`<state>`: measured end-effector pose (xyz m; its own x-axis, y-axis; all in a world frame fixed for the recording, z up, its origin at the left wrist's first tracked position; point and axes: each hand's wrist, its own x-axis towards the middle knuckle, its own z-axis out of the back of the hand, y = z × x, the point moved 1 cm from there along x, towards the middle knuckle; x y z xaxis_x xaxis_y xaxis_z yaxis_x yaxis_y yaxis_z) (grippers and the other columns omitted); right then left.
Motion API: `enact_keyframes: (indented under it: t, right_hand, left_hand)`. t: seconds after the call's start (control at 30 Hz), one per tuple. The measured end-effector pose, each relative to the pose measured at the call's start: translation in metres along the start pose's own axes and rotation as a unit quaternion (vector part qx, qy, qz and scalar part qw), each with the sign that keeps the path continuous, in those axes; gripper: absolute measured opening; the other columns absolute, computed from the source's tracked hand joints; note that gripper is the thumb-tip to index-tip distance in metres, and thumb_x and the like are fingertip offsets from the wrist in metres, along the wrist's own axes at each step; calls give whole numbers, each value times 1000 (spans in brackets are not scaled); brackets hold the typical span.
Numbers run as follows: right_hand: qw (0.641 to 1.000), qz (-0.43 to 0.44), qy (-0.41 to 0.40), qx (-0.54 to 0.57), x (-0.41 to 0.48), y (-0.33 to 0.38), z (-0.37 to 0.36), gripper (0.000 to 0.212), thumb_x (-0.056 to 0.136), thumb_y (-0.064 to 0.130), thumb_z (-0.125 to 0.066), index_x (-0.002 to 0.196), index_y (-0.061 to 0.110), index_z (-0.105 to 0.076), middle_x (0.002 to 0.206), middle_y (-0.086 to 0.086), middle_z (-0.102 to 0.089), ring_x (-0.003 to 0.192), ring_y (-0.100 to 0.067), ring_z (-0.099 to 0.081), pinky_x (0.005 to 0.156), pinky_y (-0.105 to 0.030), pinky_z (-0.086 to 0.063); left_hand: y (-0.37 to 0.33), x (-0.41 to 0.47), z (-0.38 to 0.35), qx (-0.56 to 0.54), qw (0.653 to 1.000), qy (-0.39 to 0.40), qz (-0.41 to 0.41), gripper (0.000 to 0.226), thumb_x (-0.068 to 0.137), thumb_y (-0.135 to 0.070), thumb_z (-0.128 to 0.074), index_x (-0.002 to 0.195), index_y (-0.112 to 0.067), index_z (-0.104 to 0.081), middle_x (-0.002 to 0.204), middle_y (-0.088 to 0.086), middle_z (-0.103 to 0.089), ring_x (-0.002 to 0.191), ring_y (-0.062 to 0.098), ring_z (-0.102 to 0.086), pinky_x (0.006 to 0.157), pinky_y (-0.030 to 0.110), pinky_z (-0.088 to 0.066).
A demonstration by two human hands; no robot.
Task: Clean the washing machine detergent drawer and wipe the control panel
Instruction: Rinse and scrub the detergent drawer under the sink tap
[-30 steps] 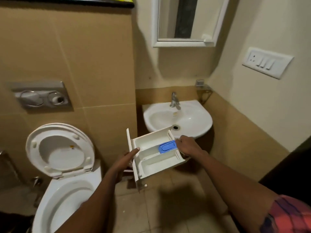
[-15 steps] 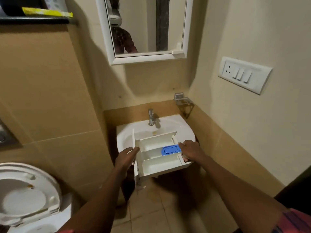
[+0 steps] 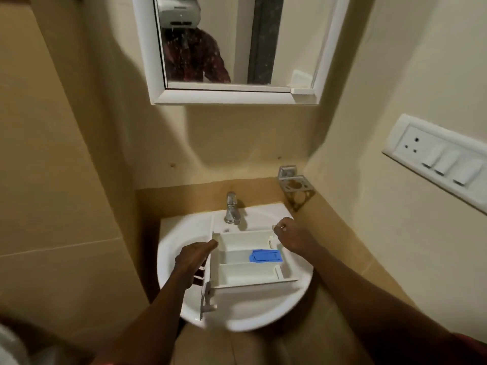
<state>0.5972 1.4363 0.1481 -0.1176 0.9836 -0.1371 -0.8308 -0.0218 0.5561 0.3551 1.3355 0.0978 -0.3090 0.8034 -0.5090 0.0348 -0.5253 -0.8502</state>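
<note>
I'm seeing the detergent drawer (image 3: 237, 272) lower centre of frame, open side up, hanging over the white washbasin (image 3: 168, 259) just below the tap (image 3: 232, 208). The left hand (image 3: 193, 262) is gripping the front panel at the drawer's frame-left end, with the thumb lying over the top edge and the fingers wrapping behind. The right hand (image 3: 292, 238) is curling round the far frame-right corner, and the fingertips look to be pinching the rear wall (contact is small and slightly blurred).

The two-end hold is making sense to me: the drawer is long and the panel end looks heavier, so one hand alone would risk tipping it. Holding it level over the bowl is putting rinse water and residue down the drain, not onto the floor.

The blue softener cap (image 3: 265, 256) is sitting in the middle compartment, toward frame right. I'm judging it wants lifting out before rinsing.

I'm not seeing any water running. The control panel isn't in view, so I'm reading the wipe as not started. The mirror (image 3: 237, 48) is hanging upper centre.
</note>
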Motion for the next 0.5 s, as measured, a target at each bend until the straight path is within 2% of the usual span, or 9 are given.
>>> enact_keyframes:
  t: [0.07,0.13,0.23,0.33,0.43,0.5]
  right_hand:
    - [1000,1,6,-2,28,11,0,24,94,37,-54,102,15,-60,98,-4,-66,91,-19,-60,83,-32,-47]
    - [1000,3,12,-9,54,23,-3,31,93,40,-55,110,15,-61,105,-5,-66,99,-21,-62,87,-32,-48]
    - [1000,18,22,-12,82,42,-11,34,91,45,-58,110,18,-60,109,-4,-64,102,-23,-61,87,-32,-48]
    - [999,10,38,-14,102,57,-26,38,85,52,-60,109,23,-60,116,-5,-60,104,-23,-60,91,-34,-48]
    - [997,19,59,-36,120,65,-44,44,84,52,-63,113,18,-62,121,-9,-60,108,-26,-59,93,-37,-48]
    - [996,30,64,-49,129,69,-52,48,84,53,-63,113,15,-64,122,-8,-60,109,-27,-59,91,-36,-49]
  left_hand:
    - [2,20,-1,-1,1000,12,13,38,84,-50,-69,107,-20,-69,100,16,-68,84,37,-68,62,36,-56]
    - [3,36,0,0,999,28,22,39,81,-51,-72,106,-21,-69,101,18,-69,86,40,-70,63,40,-59]
    - [7,52,-1,4,999,42,33,51,67,-55,-75,108,-26,-67,102,17,-70,88,41,-72,62,39,-61]
    - [15,61,-1,-7,998,52,43,47,72,-56,-74,108,-26,-68,99,16,-72,83,37,-74,60,36,-59]
    - [20,70,-4,-20,997,52,51,48,68,-58,-73,105,-28,-69,96,15,-74,80,37,-74,58,33,-57]
    - [21,74,-9,-26,997,53,52,40,77,-53,-73,107,-27,-66,95,15,-73,76,34,-73,57,32,-57]
